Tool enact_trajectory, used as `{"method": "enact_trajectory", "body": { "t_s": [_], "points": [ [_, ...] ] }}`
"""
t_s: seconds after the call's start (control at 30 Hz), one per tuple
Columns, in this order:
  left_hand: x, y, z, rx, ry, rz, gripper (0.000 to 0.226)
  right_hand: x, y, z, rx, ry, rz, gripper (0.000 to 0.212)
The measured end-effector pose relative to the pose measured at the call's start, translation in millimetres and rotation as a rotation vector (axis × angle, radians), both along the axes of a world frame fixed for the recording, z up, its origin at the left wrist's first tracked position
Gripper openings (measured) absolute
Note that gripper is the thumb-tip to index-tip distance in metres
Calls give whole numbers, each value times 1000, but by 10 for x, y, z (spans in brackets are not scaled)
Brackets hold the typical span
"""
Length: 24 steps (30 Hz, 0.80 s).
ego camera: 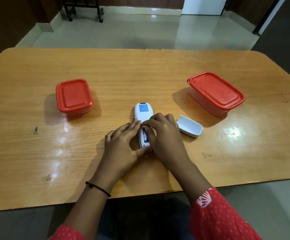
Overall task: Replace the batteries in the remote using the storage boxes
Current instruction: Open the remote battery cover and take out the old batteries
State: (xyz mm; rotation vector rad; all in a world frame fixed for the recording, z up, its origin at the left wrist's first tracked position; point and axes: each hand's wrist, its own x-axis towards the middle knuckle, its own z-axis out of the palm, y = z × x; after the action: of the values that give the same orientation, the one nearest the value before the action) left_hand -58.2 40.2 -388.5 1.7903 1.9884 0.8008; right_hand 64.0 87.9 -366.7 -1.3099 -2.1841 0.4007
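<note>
- Two red-lidded storage boxes flank the work on the wooden bench; the smaller box sits at the left, lid on, well apart from the hands.
- Left hand lies beside the white remote, fingers spread along its left edge and thumb hooked under its near end, steadying it. A dark thread band circles that wrist.
- Remote lies back-up at the middle of the bench, a blue label on its far half, its battery bay open, with a battery showing between the two hands.
- Right hand arches over the bay, fingertips pinched down on the battery and hiding most of the bay.
- Battery cover rests hollow side up just right of the right hand.
- Larger box stands at the far right, closed, beyond the cover.
</note>
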Motion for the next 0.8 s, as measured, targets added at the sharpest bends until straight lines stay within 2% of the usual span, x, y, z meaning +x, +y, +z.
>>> {"method": "enact_trajectory", "body": {
  "t_s": [0.23,0.33,0.5,0.57,0.7,0.8],
  "points": [
    [-7,-26,14,29,10,-9,88,-89,-19,28,46,-122,-32,30],
    [2,-24,15,26,21,5,83,-91,-18,53,14,-137,-55,23],
    [6,-19,23,16,48,11,86,-4,-116,137,-158,105,50,8],
    [7,-14,34,7,73,8,93,36,-160,189,-129,231,86,10],
    [18,-33,44,7,54,23,100,342,-35,350,-6,651,-108,19],
    [28,-58,38,31,63,32,96,628,44,320,7,648,-243,17]
  ]
}}
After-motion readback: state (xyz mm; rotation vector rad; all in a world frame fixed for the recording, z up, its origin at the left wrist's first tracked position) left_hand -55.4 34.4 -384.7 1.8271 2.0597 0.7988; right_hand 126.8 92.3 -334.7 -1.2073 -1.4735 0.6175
